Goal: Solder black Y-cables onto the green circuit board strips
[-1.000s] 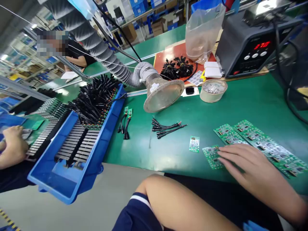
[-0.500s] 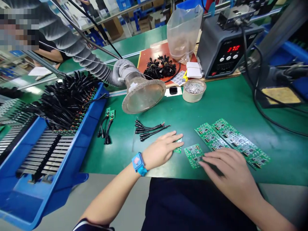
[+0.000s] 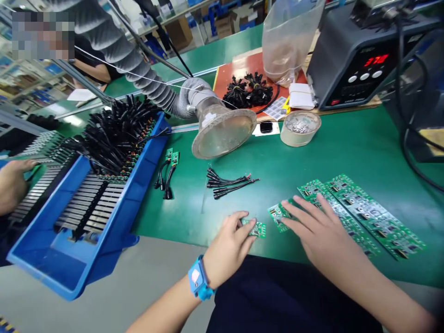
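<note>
My left hand (image 3: 231, 245), a blue band on its wrist, has its fingers closed on a small green circuit board (image 3: 260, 230) at the table's near edge. My right hand (image 3: 321, 226) lies with fingers outstretched and apart. Its fingertips are over another small circuit board (image 3: 275, 216), partly hiding it. Beneath and beyond that hand lie long circuit board panels (image 3: 376, 215). Several short black cables (image 3: 229, 182) lie loose ahead of my left hand. Farther left are two boards with black cables attached (image 3: 169, 178).
A blue bin (image 3: 114, 226) at left holds many black cables (image 3: 118, 134). A fume extractor hood (image 3: 225, 134) hangs low over the table. Behind stand a round tin (image 3: 300, 132) and a soldering station (image 3: 367, 64) with trailing cords. Another person's hand (image 3: 14, 185) is at far left.
My left hand has gone from lying flat over a small board to gripping it, nearer the edge. My right hand's fingers have spread, and the board by them sits farther forward. The view has shifted.
</note>
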Motion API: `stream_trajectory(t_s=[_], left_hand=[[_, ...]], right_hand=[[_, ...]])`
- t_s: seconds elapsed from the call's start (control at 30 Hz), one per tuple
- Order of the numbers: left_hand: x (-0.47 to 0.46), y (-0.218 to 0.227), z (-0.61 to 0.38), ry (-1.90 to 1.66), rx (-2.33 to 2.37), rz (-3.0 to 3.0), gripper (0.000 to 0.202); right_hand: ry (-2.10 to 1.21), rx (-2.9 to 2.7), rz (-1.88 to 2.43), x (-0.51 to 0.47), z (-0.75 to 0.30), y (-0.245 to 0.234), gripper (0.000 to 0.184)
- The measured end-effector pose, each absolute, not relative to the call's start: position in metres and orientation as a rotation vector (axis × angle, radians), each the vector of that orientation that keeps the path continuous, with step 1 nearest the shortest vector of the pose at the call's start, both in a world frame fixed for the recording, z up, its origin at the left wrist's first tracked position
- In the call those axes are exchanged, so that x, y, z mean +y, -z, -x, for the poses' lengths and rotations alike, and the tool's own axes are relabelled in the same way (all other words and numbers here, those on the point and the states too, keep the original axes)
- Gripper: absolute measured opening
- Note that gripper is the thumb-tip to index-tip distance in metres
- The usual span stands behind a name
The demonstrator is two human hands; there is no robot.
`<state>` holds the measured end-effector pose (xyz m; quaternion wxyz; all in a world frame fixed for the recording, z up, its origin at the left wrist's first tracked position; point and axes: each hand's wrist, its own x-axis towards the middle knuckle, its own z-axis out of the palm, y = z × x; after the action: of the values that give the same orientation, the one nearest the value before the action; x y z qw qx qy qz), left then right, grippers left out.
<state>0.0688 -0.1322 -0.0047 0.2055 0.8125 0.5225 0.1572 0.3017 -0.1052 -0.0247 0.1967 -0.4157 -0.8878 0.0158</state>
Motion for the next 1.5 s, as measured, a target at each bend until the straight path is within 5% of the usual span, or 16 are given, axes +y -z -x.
stream_trajectory(t_s=[0.77, 1.13, 1.5], left_hand=[[-0.11, 0.013, -0.111, -0.862, 1.458, -2.222, 0.027], [-0.045, 0.004, -0.083, -0.59, 1.718, -2.402, 0.019], [-0.096, -0.03, -0.116, -0.687, 1.261, -1.306, 0.018]], right_hand=[[0.022, -2.625, 1.091, -0.091, -0.304, 0.037, 0.041], [-0.445, -2.579, 0.967, -0.087, -0.335, 0.015, 0.036], [-1.105, -1.65, 1.258, -0.078, -0.292, -0.018, 0.015]])
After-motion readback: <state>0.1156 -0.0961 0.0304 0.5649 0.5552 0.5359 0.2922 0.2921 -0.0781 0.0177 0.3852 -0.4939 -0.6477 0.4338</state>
